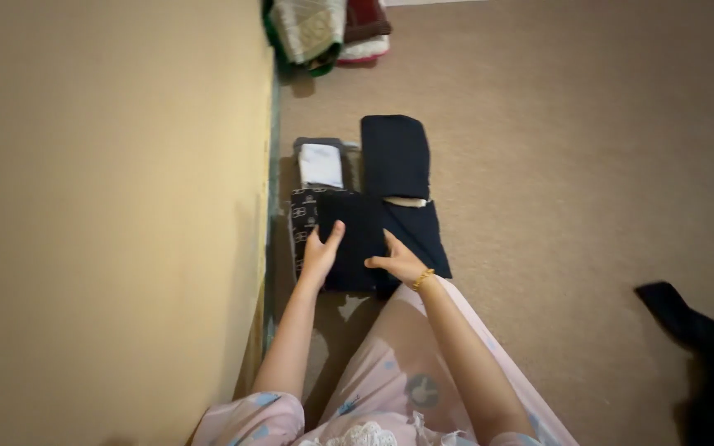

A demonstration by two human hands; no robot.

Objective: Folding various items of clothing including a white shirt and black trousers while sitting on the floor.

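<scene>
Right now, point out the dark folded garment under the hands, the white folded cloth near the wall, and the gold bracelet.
Dark folded garment (357, 231), head view, on its flat middle between the hands.
White folded cloth (321, 164), head view, on its top face.
Gold bracelet (422, 278), head view, on the band at the right wrist.

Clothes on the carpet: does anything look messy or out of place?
Mostly tidy: both hands, left hand and right hand, rest flat on a folded dark navy garment among neat piles by the wall. Only the crumpled black cloth at the far right lies apart, unfolded.

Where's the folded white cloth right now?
In the head view, the folded white cloth lies atop a grey pile by the wall, left of the dark folded garment.
</scene>
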